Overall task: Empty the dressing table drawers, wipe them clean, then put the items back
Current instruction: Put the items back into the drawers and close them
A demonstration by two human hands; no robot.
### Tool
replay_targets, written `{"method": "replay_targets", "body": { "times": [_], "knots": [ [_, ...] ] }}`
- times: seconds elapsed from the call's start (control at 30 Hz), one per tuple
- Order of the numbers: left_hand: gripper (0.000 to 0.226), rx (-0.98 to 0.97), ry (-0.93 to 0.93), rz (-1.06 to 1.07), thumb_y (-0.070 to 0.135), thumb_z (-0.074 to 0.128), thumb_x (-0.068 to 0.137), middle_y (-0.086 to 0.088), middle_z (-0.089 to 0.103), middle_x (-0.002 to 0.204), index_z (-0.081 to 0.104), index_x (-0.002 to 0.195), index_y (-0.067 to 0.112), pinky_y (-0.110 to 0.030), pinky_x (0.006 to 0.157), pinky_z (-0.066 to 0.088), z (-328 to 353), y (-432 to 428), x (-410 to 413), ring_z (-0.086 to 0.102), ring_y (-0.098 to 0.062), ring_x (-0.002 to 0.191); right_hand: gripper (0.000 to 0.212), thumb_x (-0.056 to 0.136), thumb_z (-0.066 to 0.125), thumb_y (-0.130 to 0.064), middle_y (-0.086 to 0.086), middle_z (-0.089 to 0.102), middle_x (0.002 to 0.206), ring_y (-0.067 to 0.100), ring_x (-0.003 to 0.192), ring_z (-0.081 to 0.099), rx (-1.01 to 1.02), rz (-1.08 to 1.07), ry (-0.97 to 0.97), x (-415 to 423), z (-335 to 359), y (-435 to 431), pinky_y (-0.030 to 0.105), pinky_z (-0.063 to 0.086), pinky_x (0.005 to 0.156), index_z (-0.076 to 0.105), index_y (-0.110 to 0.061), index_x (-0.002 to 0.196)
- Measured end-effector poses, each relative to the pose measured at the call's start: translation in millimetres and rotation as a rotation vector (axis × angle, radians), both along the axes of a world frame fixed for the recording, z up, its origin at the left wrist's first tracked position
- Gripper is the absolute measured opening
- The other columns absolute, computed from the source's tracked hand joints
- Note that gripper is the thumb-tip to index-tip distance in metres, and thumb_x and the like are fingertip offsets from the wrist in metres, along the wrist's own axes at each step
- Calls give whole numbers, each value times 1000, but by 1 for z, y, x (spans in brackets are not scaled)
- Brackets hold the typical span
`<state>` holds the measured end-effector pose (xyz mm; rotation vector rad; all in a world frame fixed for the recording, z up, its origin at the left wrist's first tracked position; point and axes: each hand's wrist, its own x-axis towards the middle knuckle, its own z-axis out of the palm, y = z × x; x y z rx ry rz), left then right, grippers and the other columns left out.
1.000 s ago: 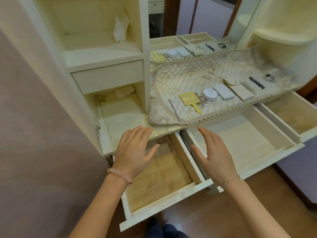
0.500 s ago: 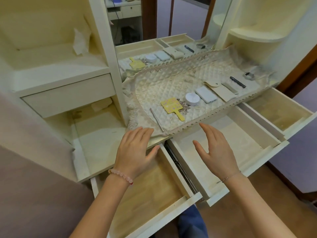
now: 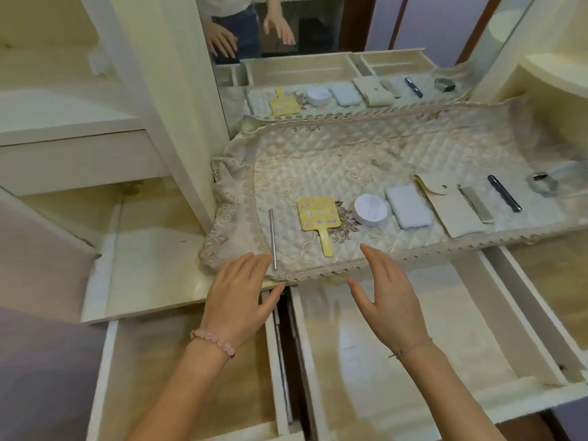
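**Q:** What is the layout of the unit?

**A:** The cream-white wooden dressing table (image 3: 152,275) has a beige quilted cloth with lace trim (image 3: 350,160) on its top. Three drawers below it are pulled out, each with a bare floor showing: the left drawer (image 3: 152,361), the middle drawer (image 3: 461,338) and the right drawer (image 3: 547,281).

**Q:** What is the status of the hands?

**A:** The left hand (image 3: 237,294) has its fingers straight and together and grips nothing. Its fingertips are at the cloth's front left corner, but contact cannot be confirmed. The right hand (image 3: 391,297) has straight fingers and a widely spread thumb, and also grips nothing. It is above the middle drawer with its fingertips at the front trim.

**Q:** Where are the items?

**A:** All are on the cloth, near its front edge:
- cream flap pouch (image 3: 451,208)
- pale blue rectangular case (image 3: 407,205)
- yellow paddle-shaped hand mirror (image 3: 316,214)
- white round jar (image 3: 370,209)
- grey comb (image 3: 475,203), against the pouch
- dark pen-shaped stick (image 3: 504,193)
- thin metal rod (image 3: 272,238), just beside the left fingertips
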<state>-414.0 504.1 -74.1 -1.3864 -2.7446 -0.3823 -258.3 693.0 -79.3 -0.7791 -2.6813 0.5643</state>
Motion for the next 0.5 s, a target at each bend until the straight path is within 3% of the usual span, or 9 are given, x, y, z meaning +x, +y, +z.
{"method": "replay_targets", "body": {
  "times": [0.23, 0.5],
  "knots": [
    [56, -25, -106, 165, 50, 34, 89, -4, 64, 117, 58, 121, 12, -38, 95, 43, -21, 33, 22, 58, -25, 112, 61, 89, 35, -47, 4, 50, 136, 23, 127, 45, -32, 129, -21, -1, -22, 50, 38, 38, 105, 41, -11, 138],
    [53, -22, -116, 200, 49, 36, 89, -4, 64, 114, 58, 119, 11, -38, 93, 43, -27, 66, 20, 58, -25, 110, 60, 89, 36, -47, 5, 49, 136, 23, 127, 44, -63, 176, -28, -12, -34, 79, 40, 38, 105, 41, -12, 138]
  ]
}}
